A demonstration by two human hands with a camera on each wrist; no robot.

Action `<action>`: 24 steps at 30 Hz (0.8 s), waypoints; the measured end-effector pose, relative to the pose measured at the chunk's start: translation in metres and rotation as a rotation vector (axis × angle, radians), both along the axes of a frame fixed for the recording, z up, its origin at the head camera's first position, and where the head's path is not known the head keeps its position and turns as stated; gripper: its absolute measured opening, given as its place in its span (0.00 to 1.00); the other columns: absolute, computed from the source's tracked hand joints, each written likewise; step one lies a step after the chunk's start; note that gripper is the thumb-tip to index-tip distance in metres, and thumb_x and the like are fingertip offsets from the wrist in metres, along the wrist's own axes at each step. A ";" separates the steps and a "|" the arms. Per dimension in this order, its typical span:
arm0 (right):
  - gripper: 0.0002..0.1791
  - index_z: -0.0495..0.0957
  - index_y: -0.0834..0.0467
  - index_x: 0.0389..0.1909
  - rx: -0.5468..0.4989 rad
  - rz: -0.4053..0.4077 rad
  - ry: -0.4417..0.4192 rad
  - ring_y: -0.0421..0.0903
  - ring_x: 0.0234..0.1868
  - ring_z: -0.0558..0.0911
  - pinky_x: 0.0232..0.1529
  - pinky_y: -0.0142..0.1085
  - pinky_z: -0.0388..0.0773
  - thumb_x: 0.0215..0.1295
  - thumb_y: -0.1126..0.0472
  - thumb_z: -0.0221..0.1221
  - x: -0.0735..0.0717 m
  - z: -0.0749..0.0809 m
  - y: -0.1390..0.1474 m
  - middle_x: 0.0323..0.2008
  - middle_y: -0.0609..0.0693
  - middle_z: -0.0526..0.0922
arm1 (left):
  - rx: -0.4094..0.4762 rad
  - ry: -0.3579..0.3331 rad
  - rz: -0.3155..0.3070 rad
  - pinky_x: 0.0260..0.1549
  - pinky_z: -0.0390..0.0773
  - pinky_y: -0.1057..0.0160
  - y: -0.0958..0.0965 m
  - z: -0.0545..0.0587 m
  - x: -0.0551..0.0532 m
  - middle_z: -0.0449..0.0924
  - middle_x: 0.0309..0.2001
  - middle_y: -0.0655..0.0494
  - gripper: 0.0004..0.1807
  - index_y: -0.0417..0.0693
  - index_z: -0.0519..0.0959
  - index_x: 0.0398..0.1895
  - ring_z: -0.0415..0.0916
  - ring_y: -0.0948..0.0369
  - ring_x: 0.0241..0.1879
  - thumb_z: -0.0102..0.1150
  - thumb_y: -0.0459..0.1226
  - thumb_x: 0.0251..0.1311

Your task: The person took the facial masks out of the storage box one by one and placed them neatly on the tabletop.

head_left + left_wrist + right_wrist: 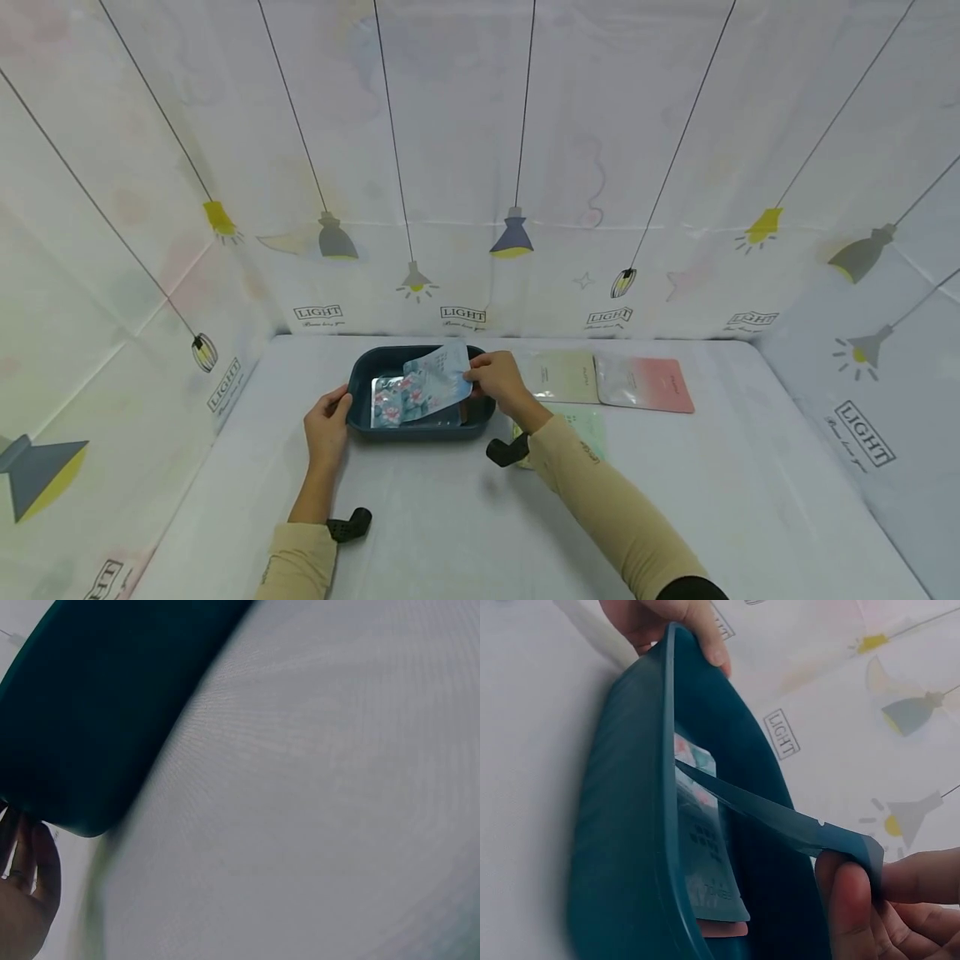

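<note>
A dark teal plastic tub [420, 434] stands near the back of the white table. My left hand [327, 425] holds its left end, thumb over the rim and fingers outside, as the right wrist view also shows. With thumb and fingers, my right hand [498, 379] pinches the right end of a flat light-blue sachet [442, 375], tilted over the tub with its far end dipping inside. Another flower-printed sachet [705, 847] lies in the tub below, and the edge of a pinkish one [724, 928] shows under that.
Right of the tub lie a beige sachet [558, 377] and a white-and-red sachet [648, 383] side by side. A pale green sachet [585, 425] sits nearer me, partly hidden by the right forearm. A lamp-printed cloth wall [465, 275] rises behind the table.
</note>
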State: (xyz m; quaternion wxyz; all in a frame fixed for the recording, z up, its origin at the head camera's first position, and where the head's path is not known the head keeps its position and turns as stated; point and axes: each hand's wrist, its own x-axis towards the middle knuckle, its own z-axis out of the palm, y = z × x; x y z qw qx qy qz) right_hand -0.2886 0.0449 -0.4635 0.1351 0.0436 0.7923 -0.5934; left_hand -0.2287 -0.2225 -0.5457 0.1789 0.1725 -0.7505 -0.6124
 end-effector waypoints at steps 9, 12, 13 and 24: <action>0.12 0.77 0.64 0.40 0.003 -0.009 -0.014 0.42 0.24 0.79 0.26 0.32 0.79 0.54 0.67 0.59 0.002 0.005 0.006 0.39 0.57 0.79 | 0.022 0.011 -0.006 0.35 0.68 0.85 -0.001 -0.002 0.000 0.77 0.51 0.48 0.18 0.44 0.75 0.51 0.70 0.70 0.42 0.52 0.43 0.61; 0.12 0.77 0.64 0.41 0.009 -0.007 -0.020 0.42 0.25 0.79 0.29 0.34 0.80 0.54 0.67 0.59 0.002 0.005 0.008 0.40 0.57 0.79 | 0.008 0.016 0.002 0.35 0.68 0.85 -0.001 -0.005 -0.001 0.77 0.51 0.49 0.18 0.44 0.75 0.51 0.70 0.70 0.42 0.52 0.44 0.61; 0.12 0.77 0.64 0.41 0.012 -0.010 -0.020 0.42 0.24 0.79 0.29 0.35 0.80 0.54 0.67 0.59 0.002 0.005 0.009 0.40 0.57 0.79 | 0.010 0.016 0.003 0.35 0.69 0.85 -0.001 -0.005 -0.002 0.77 0.51 0.49 0.18 0.44 0.75 0.50 0.70 0.70 0.42 0.52 0.44 0.61; 0.13 0.77 0.66 0.41 -0.012 -0.040 0.000 0.40 0.19 0.77 0.25 0.33 0.79 0.52 0.68 0.60 0.004 0.009 0.021 0.36 0.57 0.80 | 0.015 0.025 -0.003 0.34 0.69 0.85 -0.001 -0.004 0.000 0.77 0.51 0.49 0.18 0.44 0.75 0.51 0.70 0.71 0.41 0.52 0.43 0.61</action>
